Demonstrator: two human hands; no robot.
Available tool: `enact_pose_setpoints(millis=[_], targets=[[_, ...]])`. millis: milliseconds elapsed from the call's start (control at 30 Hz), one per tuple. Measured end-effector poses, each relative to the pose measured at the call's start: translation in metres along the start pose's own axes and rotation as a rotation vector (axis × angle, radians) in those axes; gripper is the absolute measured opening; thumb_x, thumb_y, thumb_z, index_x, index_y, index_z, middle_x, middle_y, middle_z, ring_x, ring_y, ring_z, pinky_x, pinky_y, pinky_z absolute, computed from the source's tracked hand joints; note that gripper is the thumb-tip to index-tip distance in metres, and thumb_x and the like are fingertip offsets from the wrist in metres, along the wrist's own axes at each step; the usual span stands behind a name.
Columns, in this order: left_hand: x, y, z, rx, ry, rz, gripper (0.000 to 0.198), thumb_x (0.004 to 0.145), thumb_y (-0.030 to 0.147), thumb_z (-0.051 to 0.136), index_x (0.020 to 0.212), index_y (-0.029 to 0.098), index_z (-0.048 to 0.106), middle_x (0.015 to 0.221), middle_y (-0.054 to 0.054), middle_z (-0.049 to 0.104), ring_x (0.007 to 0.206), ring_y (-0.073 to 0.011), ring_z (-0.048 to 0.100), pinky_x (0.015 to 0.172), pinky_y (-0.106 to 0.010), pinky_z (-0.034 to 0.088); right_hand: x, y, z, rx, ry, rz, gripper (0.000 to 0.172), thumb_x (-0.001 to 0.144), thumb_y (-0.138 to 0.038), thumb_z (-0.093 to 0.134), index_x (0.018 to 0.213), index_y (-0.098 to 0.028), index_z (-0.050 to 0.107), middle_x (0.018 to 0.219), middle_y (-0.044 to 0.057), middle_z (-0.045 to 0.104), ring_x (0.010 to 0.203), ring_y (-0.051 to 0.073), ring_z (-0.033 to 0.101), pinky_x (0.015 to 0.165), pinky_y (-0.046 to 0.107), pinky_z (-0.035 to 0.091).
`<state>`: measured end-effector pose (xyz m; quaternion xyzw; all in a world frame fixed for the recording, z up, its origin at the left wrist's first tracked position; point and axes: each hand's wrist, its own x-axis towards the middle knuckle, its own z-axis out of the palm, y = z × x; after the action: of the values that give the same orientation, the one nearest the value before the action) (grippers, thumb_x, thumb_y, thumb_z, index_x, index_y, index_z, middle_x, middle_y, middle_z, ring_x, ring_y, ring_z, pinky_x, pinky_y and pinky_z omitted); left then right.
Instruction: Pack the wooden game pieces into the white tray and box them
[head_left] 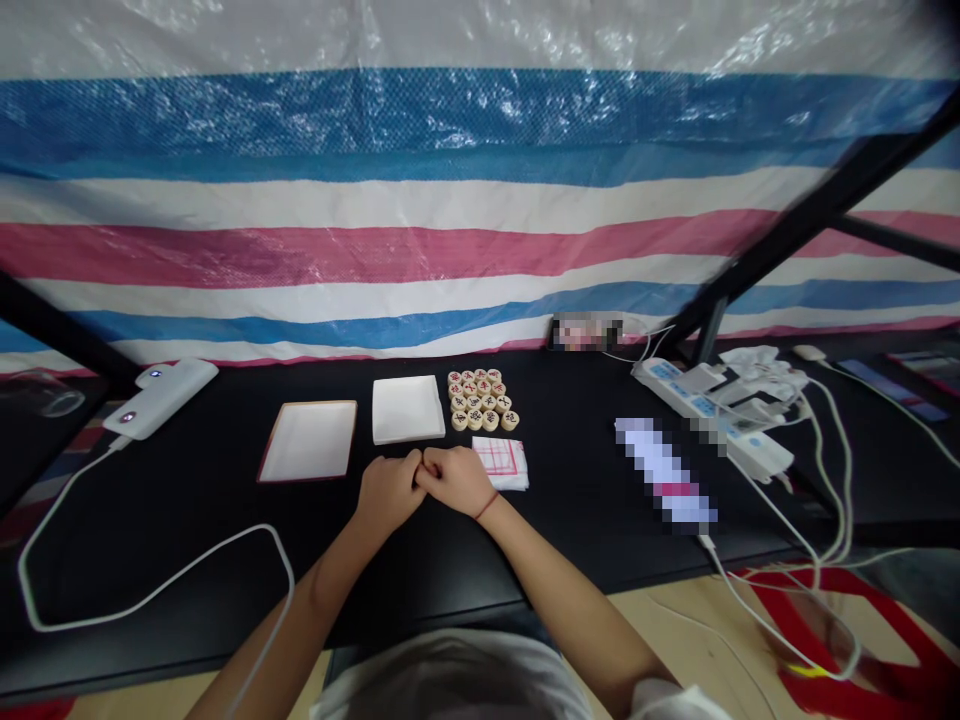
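My left hand (388, 488) and my right hand (456, 479) rest as loose fists on the black table (187, 520), knuckles touching each other, nothing visible in either. A red string circles my right wrist. Just right of my right hand lies a folded white cloth with a red grid (501, 463). Behind it sits a cluster of several round wooden chess pieces (481, 399). A white square lid (408, 409) lies beyond my hands, and a white tray with a brown rim (309, 441) lies to its left.
Two white power banks (161, 396) with a trailing cable lie at far left. A white power strip (712, 415) with plugs and cables sits at right. A striped tarpaulin (450, 220) hangs behind the table. Black frame bars (787, 230) cross at right.
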<state>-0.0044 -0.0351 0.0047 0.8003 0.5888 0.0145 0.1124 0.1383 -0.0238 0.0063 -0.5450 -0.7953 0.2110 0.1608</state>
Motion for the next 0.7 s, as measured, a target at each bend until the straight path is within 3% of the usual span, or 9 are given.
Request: enact_pose_setpoints(millis=[700], targets=[[0.0, 0.0011, -0.0024, -0.004, 0.001, -0.011, 0.015, 0.085, 0.022, 0.046, 0.089, 0.021, 0.061, 0.081, -0.005, 0.073, 0.082, -0.0224, 0.069, 0.073, -0.032, 0.041, -0.0001, 0.0018, 0.0032, 0.024, 0.016, -0.003, 0.028, 0.082, -0.026, 0.058, 0.057, -0.019, 0.048, 0.055, -0.004, 0.053, 0.053, 0.009, 0.047, 0.055, 0.024, 0.022]])
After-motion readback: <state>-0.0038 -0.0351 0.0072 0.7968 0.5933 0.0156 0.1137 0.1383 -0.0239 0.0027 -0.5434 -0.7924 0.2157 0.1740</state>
